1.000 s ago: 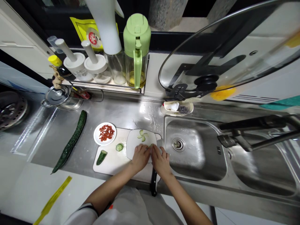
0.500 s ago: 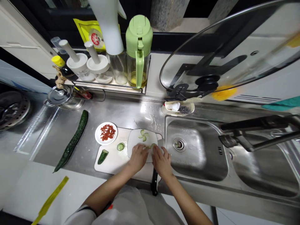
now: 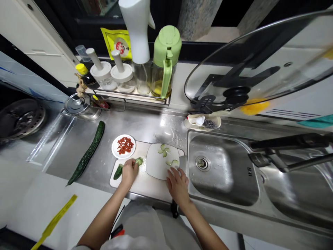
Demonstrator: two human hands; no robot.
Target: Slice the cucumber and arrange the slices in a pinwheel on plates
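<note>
My left hand (image 3: 129,173) is over the cutting board (image 3: 145,185), its fingers pinched at the cucumber slices (image 3: 139,160). Partly behind that hand lies a cut cucumber piece (image 3: 118,172). On the white plate (image 3: 157,168), thin half-slices form a pinwheel (image 3: 163,150), and two more half-slices (image 3: 172,163) sit end to end near its right side. Just below these, my right hand (image 3: 179,185) hovers or rests at the plate's edge with its fingers stretched out and nothing visible in them. Under it is a knife, its black handle (image 3: 174,209) jutting over the counter's front edge.
A small dish of red dried berries (image 3: 124,141) overlaps the board's back left. Farther left lies a whole cucumber (image 3: 88,152). The sink (image 3: 223,173) is on the right, with a faucet (image 3: 286,152) over it. Bottles and jars stand on a rack (image 3: 130,95) behind.
My left hand has moved left from the plate to the cucumber slices on the board. My right hand has drawn back slightly, uncovering two half-slices on the plate. The view has shifted left.
</note>
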